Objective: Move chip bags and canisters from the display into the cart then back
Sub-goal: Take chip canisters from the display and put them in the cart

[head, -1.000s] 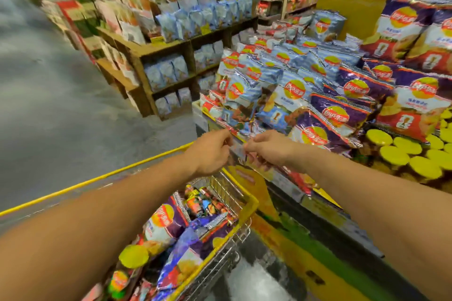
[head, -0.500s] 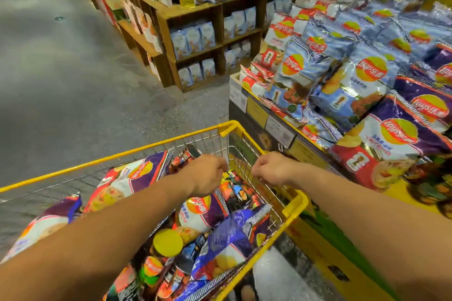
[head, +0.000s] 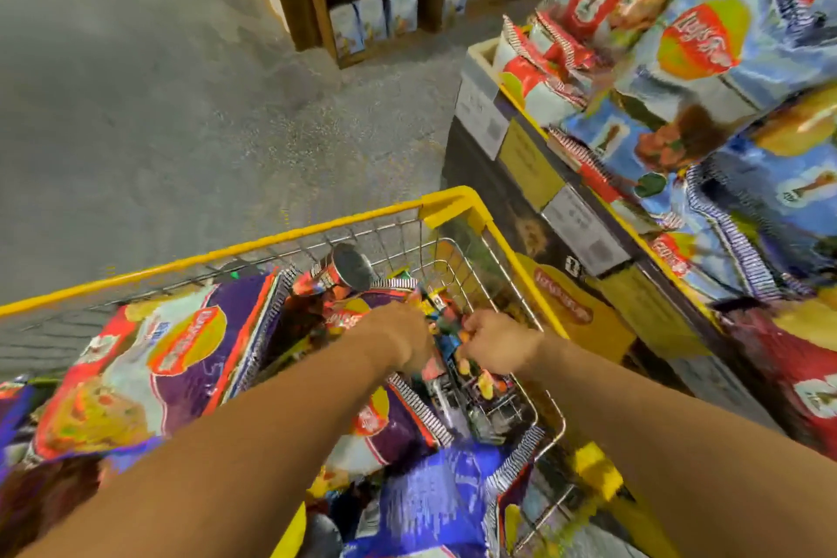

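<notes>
Store aisle: left hand (head: pixel 401 338) and right hand (head: pixel 493 342) pinch small bag (head: pixel 446 333) between them, inside cart (head: pixel 453 206).

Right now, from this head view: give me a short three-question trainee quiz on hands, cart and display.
1. True or false: both hands are down inside the yellow cart.
2. Multiple choice: the chip display stands on which side of the cart? A) the person's left B) the person's right C) behind the person
3. Short answer: what lies tipped near the cart's far end, its grey round end showing?

Key
1. True: the left hand and the right hand meet over a small colourful pack; the grip itself is blurred.
2. B.
3. A chip canister.
</notes>
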